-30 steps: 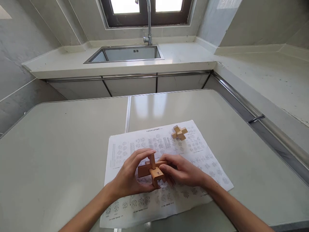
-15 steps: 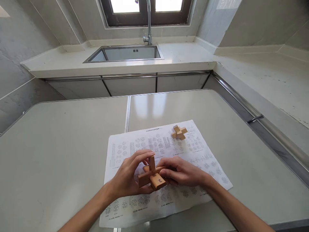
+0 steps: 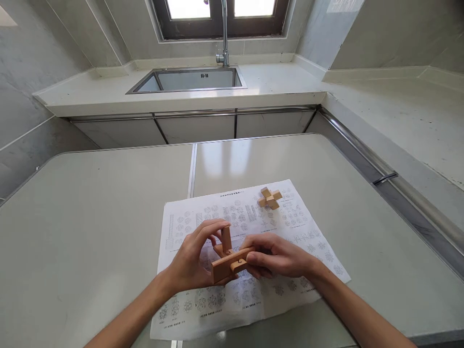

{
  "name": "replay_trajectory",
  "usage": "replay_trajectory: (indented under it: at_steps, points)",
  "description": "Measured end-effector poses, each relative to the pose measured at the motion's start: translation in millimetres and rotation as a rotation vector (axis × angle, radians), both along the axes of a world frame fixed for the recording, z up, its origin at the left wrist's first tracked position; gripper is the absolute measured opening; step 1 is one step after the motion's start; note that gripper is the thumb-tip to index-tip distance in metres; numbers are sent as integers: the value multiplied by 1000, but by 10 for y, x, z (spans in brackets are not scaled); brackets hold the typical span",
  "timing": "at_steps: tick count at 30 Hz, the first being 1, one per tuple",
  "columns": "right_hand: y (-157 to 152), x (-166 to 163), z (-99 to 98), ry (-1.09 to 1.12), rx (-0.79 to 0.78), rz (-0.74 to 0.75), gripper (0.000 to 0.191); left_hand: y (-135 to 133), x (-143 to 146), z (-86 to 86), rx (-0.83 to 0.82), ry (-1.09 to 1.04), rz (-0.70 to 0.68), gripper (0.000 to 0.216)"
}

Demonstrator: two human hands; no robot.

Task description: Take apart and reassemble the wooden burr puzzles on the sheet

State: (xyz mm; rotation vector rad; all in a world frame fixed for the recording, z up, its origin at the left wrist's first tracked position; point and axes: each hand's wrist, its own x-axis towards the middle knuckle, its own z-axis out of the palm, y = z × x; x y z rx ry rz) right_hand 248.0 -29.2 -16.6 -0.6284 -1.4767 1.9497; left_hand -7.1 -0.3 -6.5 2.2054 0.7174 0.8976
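Both hands hold a wooden interlocking puzzle [image 3: 228, 258] of crossed notched bars just above a printed instruction sheet [image 3: 290, 241] on the table. My left hand [image 3: 192, 263] pinches the upright bar with fingertips at its top. My right hand [image 3: 279, 256] grips the horizontal bar from the right side, fingers closed round it. A second, smaller wooden cross-shaped puzzle [image 3: 270, 198] lies on the far right part of the sheet, untouched.
The grey table [image 3: 90, 217] has a seam down its middle. Beyond it runs a white counter with a steel sink [image 3: 188, 79] and a tap [image 3: 224, 34] under a window. Another counter [image 3: 398, 116] runs along the right.
The puzzle has been turned in my hands: the front bar with the mark on its end has swung round to lie more level. Both hands stayed in place over the sheet.
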Motion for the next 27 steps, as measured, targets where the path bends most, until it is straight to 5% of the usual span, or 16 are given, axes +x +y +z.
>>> replay_trajectory:
  at_steps: [12,22,27]
  points:
    - [14,104,-7,198,-43,-33,27,15,5,4,-147,14,118,89]
    - [73,-38,41,-184,54,-623,34,62,-28,32,-318,-23,219,87]
    - [59,-80,-14,-381,104,-691,36,65,-36,41,-406,-45,230,87]
